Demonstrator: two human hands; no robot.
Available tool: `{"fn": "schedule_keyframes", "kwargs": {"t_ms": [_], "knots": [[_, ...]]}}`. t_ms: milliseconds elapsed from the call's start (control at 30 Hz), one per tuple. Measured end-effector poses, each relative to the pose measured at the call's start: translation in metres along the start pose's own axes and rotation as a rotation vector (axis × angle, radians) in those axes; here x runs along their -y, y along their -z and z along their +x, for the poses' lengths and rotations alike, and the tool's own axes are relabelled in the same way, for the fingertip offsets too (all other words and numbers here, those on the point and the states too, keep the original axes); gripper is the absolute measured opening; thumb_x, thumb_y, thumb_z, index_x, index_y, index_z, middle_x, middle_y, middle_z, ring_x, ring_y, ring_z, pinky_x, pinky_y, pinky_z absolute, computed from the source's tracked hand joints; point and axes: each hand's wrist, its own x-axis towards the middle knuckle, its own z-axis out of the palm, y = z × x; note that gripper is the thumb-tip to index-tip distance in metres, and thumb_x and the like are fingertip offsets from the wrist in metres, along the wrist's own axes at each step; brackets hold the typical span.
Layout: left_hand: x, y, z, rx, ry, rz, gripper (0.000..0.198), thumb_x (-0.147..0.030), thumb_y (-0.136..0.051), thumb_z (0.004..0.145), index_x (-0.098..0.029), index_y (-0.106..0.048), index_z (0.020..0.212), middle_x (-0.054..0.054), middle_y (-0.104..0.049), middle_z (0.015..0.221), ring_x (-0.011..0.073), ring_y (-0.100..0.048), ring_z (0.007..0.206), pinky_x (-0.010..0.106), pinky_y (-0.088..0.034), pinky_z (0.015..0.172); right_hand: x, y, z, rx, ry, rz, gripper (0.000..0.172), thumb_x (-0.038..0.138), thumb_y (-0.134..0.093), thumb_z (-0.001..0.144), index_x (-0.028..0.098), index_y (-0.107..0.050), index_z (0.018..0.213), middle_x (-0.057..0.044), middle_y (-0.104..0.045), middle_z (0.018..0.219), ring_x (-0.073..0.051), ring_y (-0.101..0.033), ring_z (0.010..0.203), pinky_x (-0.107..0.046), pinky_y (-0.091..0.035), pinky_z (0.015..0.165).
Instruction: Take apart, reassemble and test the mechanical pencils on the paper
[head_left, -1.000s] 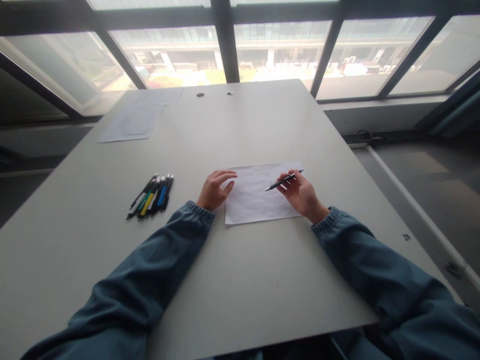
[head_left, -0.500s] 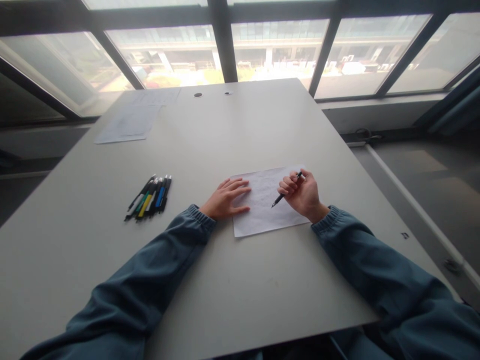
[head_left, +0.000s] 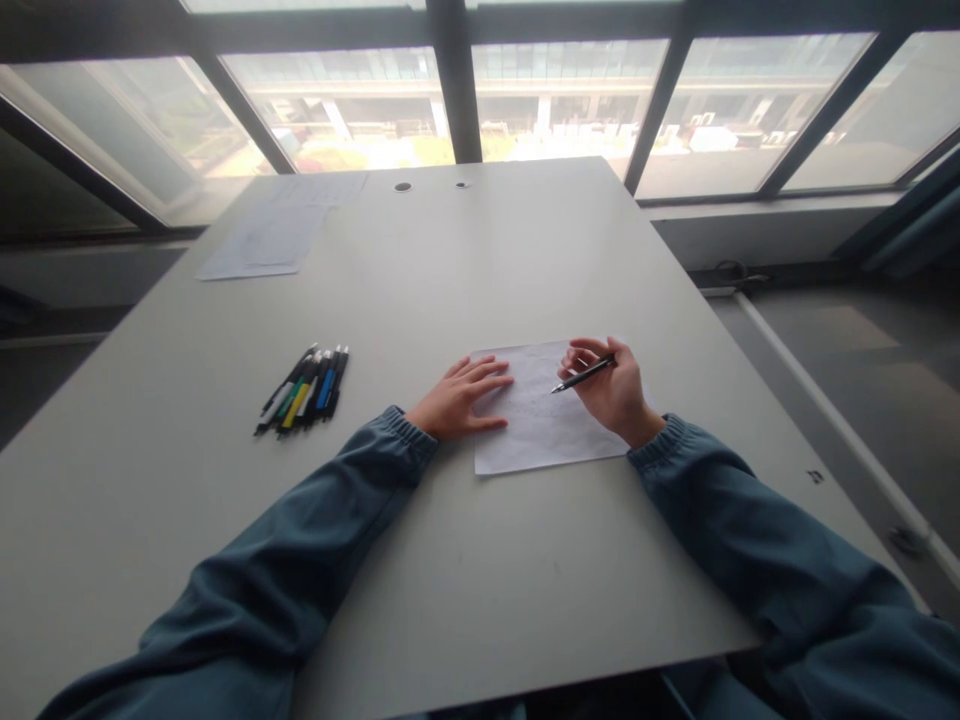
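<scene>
A sheet of white paper (head_left: 536, 440) with faint marks lies on the table in front of me. Resting flat on its left side is my left hand (head_left: 465, 398), fingers spread and nothing held. Above the right part of the sheet, my right hand (head_left: 611, 390) holds a black pen (head_left: 586, 374), its silver tip pointing left over the paper. I cannot tell whether the tip touches the sheet. To the left of my left hand, several pens (head_left: 304, 390) lie side by side in a bunch, with black, white, green, yellow and blue parts.
The white table (head_left: 450, 560) reaches to a row of windows. More sheets of paper (head_left: 262, 235) lie at its far left. Near the far edge are a round cable hole (head_left: 403, 187) and a small dark spot (head_left: 463, 185). A white pipe (head_left: 825, 405) runs along the floor at right.
The pen has tilted flatter in my right hand and its tip has shifted slightly up; the fingers have loosened from a tighter curl. My left hand stays on the paper. The view has shifted slightly.
</scene>
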Motion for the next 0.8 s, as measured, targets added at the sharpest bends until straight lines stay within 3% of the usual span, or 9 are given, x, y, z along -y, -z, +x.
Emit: {"fn": "schedule_keyframes", "kwargs": {"t_ms": [133,200,300,433,500,633,800], "knots": [[0.0,-0.001,0.0,0.002,0.003,0.003,0.072,-0.066,-0.063,0.085,-0.031,-0.05,0.146,0.007,-0.04,0.16,0.0312,-0.031,0.151,0.055,-0.015,0.125,-0.002,0.001,0.0,0.006,0.044,-0.111,0.056,0.07,-0.046,0.092,0.02,-0.072,0.089,0.0,-0.054,0.057,-0.012,-0.043,0.046,-0.028,-0.037,0.045],[0.001,-0.001,0.0,-0.002,0.003,0.002,0.072,-0.066,-0.063,0.084,-0.032,-0.05,0.146,0.007,-0.041,0.16,0.0314,-0.031,0.151,0.055,-0.015,0.125,-0.004,0.0,0.0,0.003,0.058,-0.142,0.058,0.074,-0.051,0.088,0.02,-0.071,0.092,-0.002,-0.059,0.064,-0.012,-0.047,0.049,-0.027,-0.034,0.044],[0.001,-0.001,0.0,-0.006,0.001,0.0,0.071,-0.066,-0.063,0.084,-0.032,-0.051,0.146,0.007,-0.041,0.159,0.0317,-0.032,0.15,0.055,-0.016,0.125,-0.009,-0.003,-0.002,0.014,0.08,-0.187,0.042,0.063,-0.072,0.081,0.021,-0.067,0.086,-0.001,-0.063,0.071,-0.012,-0.055,0.058,-0.023,-0.034,0.045],[0.001,-0.001,0.0,-0.009,0.002,-0.008,0.071,-0.065,-0.065,0.084,-0.033,-0.051,0.146,0.007,-0.042,0.159,0.0324,-0.033,0.15,0.056,-0.016,0.125,-0.017,-0.005,-0.004,-0.007,0.17,-0.335,0.03,0.041,-0.082,0.077,0.021,-0.06,0.074,0.006,-0.051,0.055,-0.008,-0.048,0.048,-0.02,-0.028,0.042],[0.001,-0.001,0.0,-0.011,0.002,-0.009,0.071,-0.065,-0.065,0.084,-0.033,-0.051,0.146,0.007,-0.042,0.159,0.0325,-0.033,0.15,0.056,-0.016,0.125,-0.02,-0.005,-0.004,0.011,0.179,-0.412,0.025,0.044,-0.076,0.082,0.021,-0.066,0.083,0.002,-0.06,0.062,-0.011,-0.055,0.051,-0.021,-0.032,0.042],[0.001,-0.002,0.0,-0.014,0.002,-0.012,0.071,-0.065,-0.065,0.083,-0.034,-0.051,0.145,0.007,-0.042,0.158,0.0328,-0.033,0.149,0.056,-0.016,0.124,-0.023,-0.004,-0.004,0.068,0.183,-0.503,0.033,0.049,-0.069,0.086,0.02,-0.071,0.101,-0.007,-0.072,0.095,-0.017,-0.069,0.073,-0.024,-0.045,0.05],[0.001,-0.001,0.0,-0.015,-0.002,-0.018,0.071,-0.065,-0.065,0.083,-0.034,-0.051,0.145,0.007,-0.042,0.158,0.0325,-0.033,0.149,0.056,-0.016,0.124,-0.026,0.0,-0.003,0.025,0.283,-0.637,0.025,0.041,-0.077,0.081,0.02,-0.067,0.092,0.0,-0.067,0.069,-0.011,-0.057,0.056,-0.025,-0.043,0.051]]}}
